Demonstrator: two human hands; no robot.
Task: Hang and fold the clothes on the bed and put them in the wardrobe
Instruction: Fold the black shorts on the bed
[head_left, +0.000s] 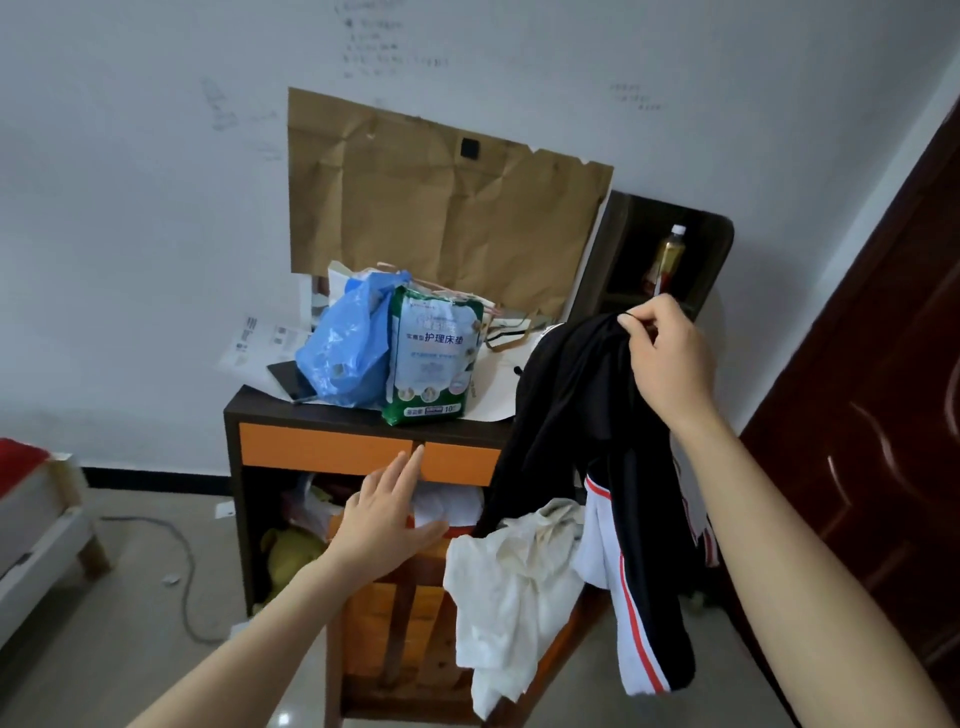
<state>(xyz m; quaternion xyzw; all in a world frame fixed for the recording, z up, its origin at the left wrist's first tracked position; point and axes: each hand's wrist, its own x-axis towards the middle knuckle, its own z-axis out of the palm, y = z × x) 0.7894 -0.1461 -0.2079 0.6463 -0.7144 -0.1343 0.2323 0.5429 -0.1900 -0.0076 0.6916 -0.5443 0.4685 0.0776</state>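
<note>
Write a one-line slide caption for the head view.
Right hand holds up a black garment with red-and-white trim; open left hand hovers beside a white garment on a wooden chair.

Scribbled white wall, dark desk

Black jacket with red-white stripes; orange drawers.

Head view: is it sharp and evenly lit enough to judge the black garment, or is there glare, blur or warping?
Head view: light is soft and even, with no hard shadows; the black garment pinched by the right hand reads nearly flat dark, its folds faint; the door edge bows from wide-angle distortion; there is one small glare spot on the floor; the wall writing is too faint to read.
</note>
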